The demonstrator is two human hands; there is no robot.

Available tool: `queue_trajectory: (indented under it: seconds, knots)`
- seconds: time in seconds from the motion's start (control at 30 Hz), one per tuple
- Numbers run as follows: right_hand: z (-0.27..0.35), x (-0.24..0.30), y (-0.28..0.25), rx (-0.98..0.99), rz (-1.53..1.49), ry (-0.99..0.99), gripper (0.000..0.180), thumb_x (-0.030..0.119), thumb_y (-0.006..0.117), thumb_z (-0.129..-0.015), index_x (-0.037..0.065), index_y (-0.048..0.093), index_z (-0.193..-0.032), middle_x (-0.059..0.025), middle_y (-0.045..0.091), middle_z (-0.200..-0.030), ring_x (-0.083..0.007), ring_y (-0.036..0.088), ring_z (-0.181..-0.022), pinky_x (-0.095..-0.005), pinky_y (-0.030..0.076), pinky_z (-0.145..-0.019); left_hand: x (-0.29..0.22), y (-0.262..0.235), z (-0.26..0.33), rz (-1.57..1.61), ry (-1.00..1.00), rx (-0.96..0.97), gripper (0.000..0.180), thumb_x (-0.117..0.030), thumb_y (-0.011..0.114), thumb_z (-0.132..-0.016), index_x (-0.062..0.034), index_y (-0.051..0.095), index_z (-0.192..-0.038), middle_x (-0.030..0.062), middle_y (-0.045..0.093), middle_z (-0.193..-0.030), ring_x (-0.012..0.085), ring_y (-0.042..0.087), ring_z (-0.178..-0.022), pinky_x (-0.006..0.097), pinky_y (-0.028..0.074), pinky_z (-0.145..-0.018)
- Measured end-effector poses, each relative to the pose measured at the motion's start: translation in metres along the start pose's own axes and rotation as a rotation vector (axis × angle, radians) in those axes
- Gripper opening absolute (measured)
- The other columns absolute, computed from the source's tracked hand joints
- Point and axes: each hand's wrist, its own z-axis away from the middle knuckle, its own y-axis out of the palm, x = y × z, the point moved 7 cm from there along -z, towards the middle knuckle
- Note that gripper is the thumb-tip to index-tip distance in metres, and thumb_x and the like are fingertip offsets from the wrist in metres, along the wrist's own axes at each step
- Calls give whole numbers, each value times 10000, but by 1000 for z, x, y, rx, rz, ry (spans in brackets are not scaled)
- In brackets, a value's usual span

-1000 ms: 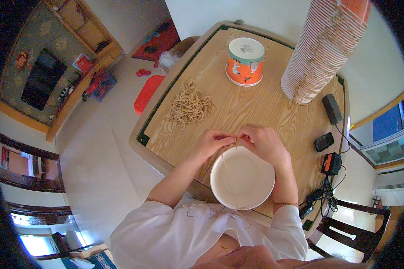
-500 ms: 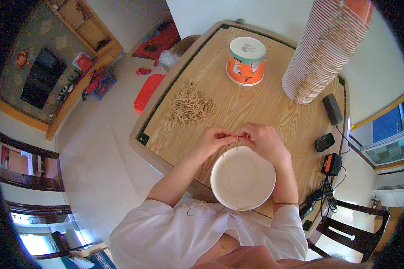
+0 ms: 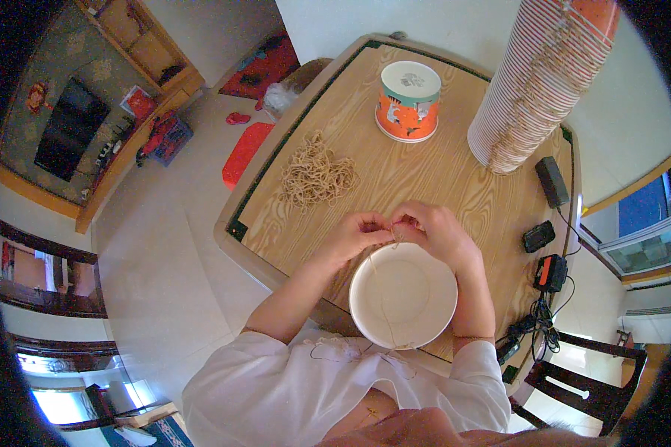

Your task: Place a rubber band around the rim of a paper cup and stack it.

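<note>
In front of me a white paper bucket (image 3: 438,294) stands mouth up at the table's near edge. A thin tan string (image 3: 381,292) crosses its mouth from the far rim to the near rim. Just beyond the far rim, my left hand (image 3: 353,238) pinches the string between thumb and forefinger. Close against it, my right hand (image 3: 438,235) is closed on the string too, and its fingers partly hide the knotted part. Farther left on the table lies a loose heap of tan strings (image 3: 317,175).
An orange and green paper bucket (image 3: 407,112) stands upside down at the back. A tall leaning stack of nested buckets (image 3: 525,82), with strings down its side, is at the far right. Black adapters (image 3: 552,182) and tangled cables (image 3: 548,331) lie along the right edge. A dark chair (image 3: 585,384) is at lower right.
My right hand's fingers have shifted slightly at the string by the far rim, and the forefinger is more curled. The bucket and everything else have stayed put.
</note>
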Motion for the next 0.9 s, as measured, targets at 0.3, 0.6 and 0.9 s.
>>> queue_trajectory:
  seconds: [0.3, 0.6, 0.9]
  knots:
    - [-1, -3, 0, 30, -78, 6, 133, 73, 636, -797, 32, 606, -920, -118, 638, -801, -238, 646, -749, -321, 509, -666, -9, 1, 5, 16, -53, -31, 142, -84, 686, -797, -11, 637, -909, 47, 659, -817, 104, 608, -743, 225, 479, -682]
    - [-2, -3, 3, 31, 12, 8, 130, 78, 641, -791, 30, 597, -904, -125, 633, -777, -244, 648, -722, -332, 511, -648, -2, -3, 4, 34, -42, -73, 163, -80, 707, -777, 0, 655, -910, 45, 661, -808, 102, 602, -736, 226, 472, -672]
    - [-1, -3, 5, 22, 64, 18, 145, 91, 641, -787, 33, 585, -907, -148, 625, -776, -271, 644, -730, -347, 508, -644, -6, -4, 6, -15, -65, -135, 144, -87, 673, -803, 3, 646, -912, 55, 650, -790, 111, 602, -700, 244, 484, -642]
